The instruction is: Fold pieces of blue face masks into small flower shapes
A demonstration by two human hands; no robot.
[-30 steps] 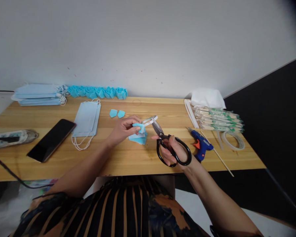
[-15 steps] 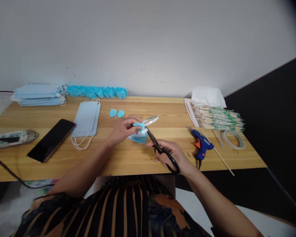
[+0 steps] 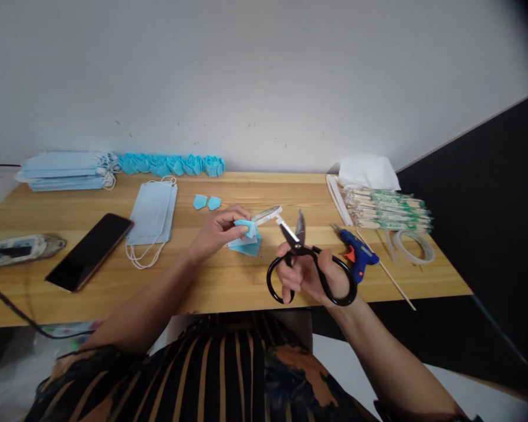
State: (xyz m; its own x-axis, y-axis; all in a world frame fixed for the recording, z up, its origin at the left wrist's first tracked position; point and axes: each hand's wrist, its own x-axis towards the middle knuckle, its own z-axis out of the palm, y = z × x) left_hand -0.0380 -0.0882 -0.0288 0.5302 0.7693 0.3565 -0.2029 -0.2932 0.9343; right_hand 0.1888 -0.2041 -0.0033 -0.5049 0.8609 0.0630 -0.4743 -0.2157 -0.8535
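My left hand (image 3: 222, 231) pinches a small blue mask-fabric piece (image 3: 245, 227) between thumb and fingers. Just below it, a larger blue fabric piece (image 3: 247, 248) lies on the table. A narrow white roll of tape (image 3: 268, 214) shows beside my left fingertips, partly hidden; I cannot tell whether the hand holds it too. In my right hand (image 3: 310, 275) are black-handled scissors (image 3: 297, 247), fingers through the loops, blades spread and pointing up, apart from the fabric. Something white, perhaps a bit of tape, is along one blade. Two blue cut pieces (image 3: 200, 201) lie beyond my left hand.
Folded masks (image 3: 152, 211), a phone (image 3: 90, 252) and a power strip (image 3: 22, 251) lie left. A mask stack (image 3: 66, 170) and blue fabric flowers (image 3: 171, 165) line the wall. Right are a blue glue gun (image 3: 356, 252), wrapped sticks (image 3: 387, 210), a thin stick (image 3: 396, 284) and a tape roll (image 3: 416, 247).
The scissors have moved right, away from the blue fabric, and their blades and handles have spread apart. My left hand stays nearly in place, still pinching the fabric.
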